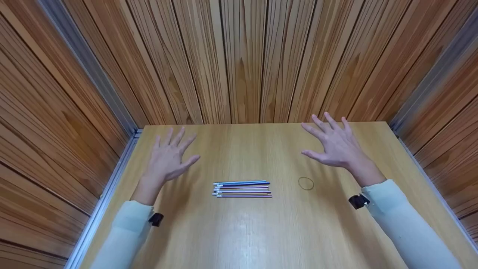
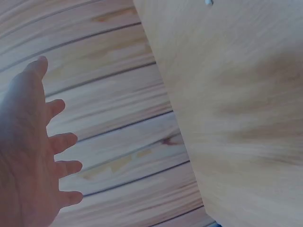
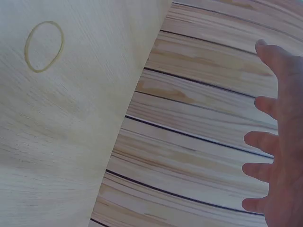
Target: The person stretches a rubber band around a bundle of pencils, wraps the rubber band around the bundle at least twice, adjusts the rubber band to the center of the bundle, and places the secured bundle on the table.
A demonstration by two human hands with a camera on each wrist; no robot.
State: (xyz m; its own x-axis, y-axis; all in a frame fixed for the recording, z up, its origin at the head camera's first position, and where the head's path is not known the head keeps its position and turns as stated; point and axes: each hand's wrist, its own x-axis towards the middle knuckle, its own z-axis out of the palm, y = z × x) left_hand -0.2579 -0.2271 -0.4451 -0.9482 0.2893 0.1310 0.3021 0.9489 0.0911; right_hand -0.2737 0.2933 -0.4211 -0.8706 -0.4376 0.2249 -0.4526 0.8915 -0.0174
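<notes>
Head view: slim pencils (straight) lie near a round band.

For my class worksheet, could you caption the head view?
Left hand and right hand, fingers spread, above a wooden table where pencils lie side by side near a rubber band.

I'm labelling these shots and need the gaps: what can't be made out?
Head view: the pencils' exact count; too small and close together.
Head view: the sleeves' upper parts; cut off by the bottom edge.
Left wrist view: what the pale tip belongs to; the top edge cuts it off.
Wrist views: part of the left hand and right hand; side edges.
</notes>
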